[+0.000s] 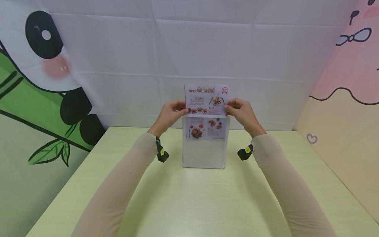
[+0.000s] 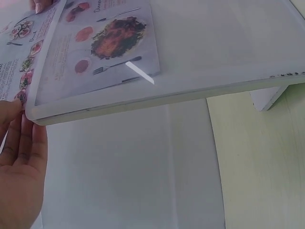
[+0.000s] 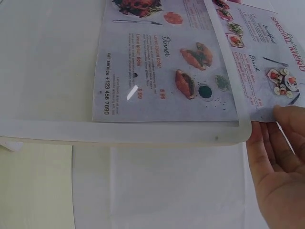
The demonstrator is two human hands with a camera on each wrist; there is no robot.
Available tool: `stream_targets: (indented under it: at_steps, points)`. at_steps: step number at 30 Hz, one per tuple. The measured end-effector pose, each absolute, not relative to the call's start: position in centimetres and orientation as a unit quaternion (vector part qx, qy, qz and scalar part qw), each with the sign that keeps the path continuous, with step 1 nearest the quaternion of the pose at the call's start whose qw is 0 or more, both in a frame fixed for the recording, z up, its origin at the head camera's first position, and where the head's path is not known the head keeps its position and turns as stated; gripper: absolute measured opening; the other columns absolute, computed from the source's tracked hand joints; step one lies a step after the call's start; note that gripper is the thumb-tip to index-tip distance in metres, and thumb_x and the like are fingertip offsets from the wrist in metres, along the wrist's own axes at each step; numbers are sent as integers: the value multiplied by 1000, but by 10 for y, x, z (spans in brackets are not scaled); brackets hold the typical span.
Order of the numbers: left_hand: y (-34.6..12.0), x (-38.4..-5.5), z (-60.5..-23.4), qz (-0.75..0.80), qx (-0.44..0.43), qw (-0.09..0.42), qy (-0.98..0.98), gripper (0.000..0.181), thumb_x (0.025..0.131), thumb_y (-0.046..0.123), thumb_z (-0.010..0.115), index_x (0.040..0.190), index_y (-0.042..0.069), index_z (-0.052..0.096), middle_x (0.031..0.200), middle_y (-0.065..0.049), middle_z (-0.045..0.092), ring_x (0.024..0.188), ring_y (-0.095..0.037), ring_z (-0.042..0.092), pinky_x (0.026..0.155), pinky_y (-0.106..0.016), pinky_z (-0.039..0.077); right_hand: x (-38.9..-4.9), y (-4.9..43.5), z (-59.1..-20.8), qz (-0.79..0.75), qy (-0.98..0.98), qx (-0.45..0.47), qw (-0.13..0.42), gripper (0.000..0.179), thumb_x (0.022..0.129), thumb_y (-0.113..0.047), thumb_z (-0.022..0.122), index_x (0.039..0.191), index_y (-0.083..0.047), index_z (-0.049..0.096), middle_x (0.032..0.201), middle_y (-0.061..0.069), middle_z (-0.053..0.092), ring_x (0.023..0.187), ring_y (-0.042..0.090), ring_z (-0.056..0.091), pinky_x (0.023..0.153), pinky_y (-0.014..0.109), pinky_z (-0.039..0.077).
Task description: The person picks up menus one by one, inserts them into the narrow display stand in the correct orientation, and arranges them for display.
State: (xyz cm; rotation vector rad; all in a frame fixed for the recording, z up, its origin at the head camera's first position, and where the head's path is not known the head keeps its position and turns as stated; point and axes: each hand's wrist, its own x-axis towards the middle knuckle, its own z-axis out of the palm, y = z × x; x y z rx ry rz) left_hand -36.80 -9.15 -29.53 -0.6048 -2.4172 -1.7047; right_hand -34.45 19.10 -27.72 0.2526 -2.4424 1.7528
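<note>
1. White printed paper: the menu sheet (image 1: 206,100) stands upright, its long axis running up and down in line with the holder (image 1: 204,154); its upper half rises above the top rim, while its lower half shows behind the clear front
2. Everything seems to turn on that shared line: the holder's pocket lies straight below the grip of each hand, with see-through space between the sheet's lower edge and the bottom rim
3. The left hand (image 1: 167,115) pinches the sheet's left edge, thumb in front and fingers behind; the right hand (image 1: 244,115) pinches the right edge likewise, so neither is clearly nearer
4. Both grips sit just above the top rim, close to its corners, near level with each other
5. Around them, the holder stands on the pale desk (image 1: 204,200), in front of a white cloth (image 1: 201,49)
6. From the left wrist, a support foot (image 2: 267,97) shows behind the holder's lower end, with dark marks on the rim nearby; the head view hides that foot
7. From the right wrist, the "call service" line beside the sheet's lower edge can be read, too small to read from the head
</note>
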Motion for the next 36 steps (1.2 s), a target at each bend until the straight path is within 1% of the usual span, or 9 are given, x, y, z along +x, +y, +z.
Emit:
stream_targets:
  at_steps: [4, 11, 18, 24, 28, 31, 36]
  points:
    - [-91, -368, -295, -562, -197, 65, -800, 28, 93, 11, 64, 119, 5, 63, 114, -13, 65, 101, -23, 59, 91, -37, 49, -345, 190, -278, 577, -810, 83, 61, 27, 96, -15, 59, 118, 1, 59, 118, 16, 62, 97, 19, 64, 97, 37, 50]
    - [-91, -366, -294, -554, -196, 68, -806, 27, 93, 11, 64, 119, 4, 63, 114, -13, 65, 100, -23, 60, 91, -37, 49, -345, 190, -278, 576, -811, 78, 58, 30, 96, -14, 58, 124, -2, 56, 120, 15, 61, 100, 19, 64, 97, 37, 50]
    - [-91, -364, -293, -548, -200, 66, -810, 27, 93, 11, 63, 119, 3, 63, 114, -14, 65, 100, -23, 60, 90, -36, 50, -343, 192, -276, 580, -807, 89, 62, 32, 96, -16, 59, 124, -2, 56, 119, 15, 62, 96, 18, 64, 96, 38, 50]
    - [-90, -364, -292, -545, -197, 64, -812, 25, 93, 12, 63, 117, 4, 63, 113, -13, 65, 99, -23, 60, 89, -35, 51, -343, 192, -275, 587, -799, 103, 79, 33, 97, -16, 56, 129, -7, 54, 114, 13, 64, 92, 16, 65, 89, 35, 54]
    - [-89, -365, -292, -541, -200, 61, -814, 25, 93, 11, 63, 116, 3, 64, 113, -14, 65, 99, -24, 60, 89, -36, 50, -343, 191, -274, 587, -797, 107, 86, 30, 97, -19, 57, 124, -6, 56, 111, 11, 65, 91, 15, 64, 86, 33, 55]
    - [-89, -366, -292, -540, -200, 57, -815, 25, 93, 11, 63, 116, 3, 64, 113, -14, 65, 100, -25, 60, 90, -38, 50, -344, 192, -274, 586, -799, 103, 85, 27, 97, -20, 57, 120, -4, 58, 110, 11, 65, 92, 14, 64, 88, 34, 54]
    - [-88, -366, -291, -543, -199, 50, -815, 27, 93, 13, 63, 119, 3, 63, 115, -15, 64, 102, -26, 59, 93, -40, 49, -345, 194, -275, 582, -803, 99, 81, 27, 97, -19, 58, 116, -1, 58, 111, 12, 64, 92, 15, 65, 93, 37, 52]
